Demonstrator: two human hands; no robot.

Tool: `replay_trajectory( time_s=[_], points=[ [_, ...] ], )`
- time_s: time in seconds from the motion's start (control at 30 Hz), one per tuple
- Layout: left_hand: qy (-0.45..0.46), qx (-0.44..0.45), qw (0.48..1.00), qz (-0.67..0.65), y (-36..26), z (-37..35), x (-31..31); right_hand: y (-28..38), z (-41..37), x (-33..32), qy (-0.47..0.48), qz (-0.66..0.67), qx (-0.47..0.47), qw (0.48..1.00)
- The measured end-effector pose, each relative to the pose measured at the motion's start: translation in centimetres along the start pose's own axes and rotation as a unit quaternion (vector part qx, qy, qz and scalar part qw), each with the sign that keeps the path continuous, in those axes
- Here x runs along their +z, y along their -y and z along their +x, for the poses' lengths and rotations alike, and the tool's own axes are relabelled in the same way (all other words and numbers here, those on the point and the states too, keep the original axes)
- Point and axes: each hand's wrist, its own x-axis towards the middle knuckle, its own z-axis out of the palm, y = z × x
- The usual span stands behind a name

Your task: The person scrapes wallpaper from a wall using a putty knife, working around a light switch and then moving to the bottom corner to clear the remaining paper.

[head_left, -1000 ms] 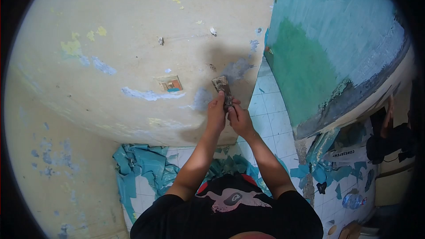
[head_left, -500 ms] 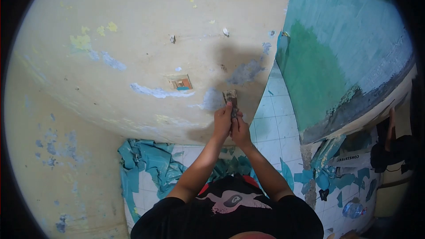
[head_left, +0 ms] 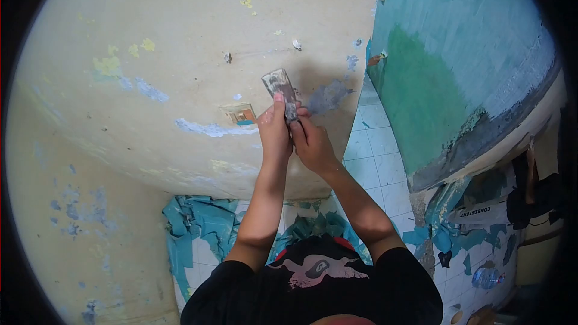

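Cream plaster wall (head_left: 180, 54), blotched with blue-grey and yellow remnants, filled most of the view and met a teal-painted wall (head_left: 457, 72) at the corner on the right. Below them lay a white tiled floor (head_left: 367, 156), and crumpled teal sheets of peeled paint (head_left: 192, 229) were heaped along the foot of the cream wall.

Both arms reached up. The left hand (head_left: 274, 132) and the right hand (head_left: 310, 144) were clenched together round the handle of a paint-crusted metal scraper (head_left: 279, 87). Its blade lay against the cream wall near the right-hand corner, between a small square recess (head_left: 242, 114) and a grey-blue patch (head_left: 328, 96).

Pushed too steeply, the blade could have dug into the plaster and gouged it. The fingers sat close behind the blade, so a sudden give could have driven the knuckles into the rough wall. The loose sheets underfoot looked slippery, and a hard lean into the stroke could have cost the person their footing.
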Motion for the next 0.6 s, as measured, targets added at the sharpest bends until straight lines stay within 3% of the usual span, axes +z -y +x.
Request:
replay_trajectory(
  time_s=[0.07, 0.13, 0.17, 0.2, 0.27, 0.4, 0.53, 0.6],
  points=[
    [-0.010, 0.006, 0.998, 0.054, 0.9, -1.5, -1.0, -0.8, -1.0, 0.7, 0.018, -0.007, 0.003, 1.000],
    [-0.036, -0.004, 0.988, 0.150, 3.1, -3.2, -2.5, -3.3, -4.2, 2.1, -0.024, 0.057, 0.019, 0.998],
    [-0.050, -0.020, 0.980, 0.194, 4.8, -3.9, -3.4, -4.2, -6.1, 2.5, -0.023, 0.094, 0.071, 0.993],
    [-0.051, -0.018, 0.980, 0.194, 6.5, -4.5, -4.3, -5.0, -7.9, 2.9, -0.021, 0.130, 0.124, 0.983],
    [-0.027, -0.093, 0.972, 0.215, 9.3, -5.0, -5.6, -6.7, -10.0, 3.6, -0.038, 0.131, 0.144, 0.980],
    [-0.010, -0.076, 0.955, 0.286, 10.9, -4.1, -6.0, -9.8, -10.5, 4.4, -0.050, 0.163, 0.195, 0.966],
    [-0.020, -0.057, 0.946, 0.319, 11.0, -3.6, -5.9, -9.5, -10.3, 5.0, -0.085, 0.181, 0.187, 0.962],
    [-0.021, -0.061, 0.946, 0.317, 11.0, -3.6, -5.9, -11.4, -10.3, 5.4, -0.072, 0.114, 0.139, 0.981]
  ],
)
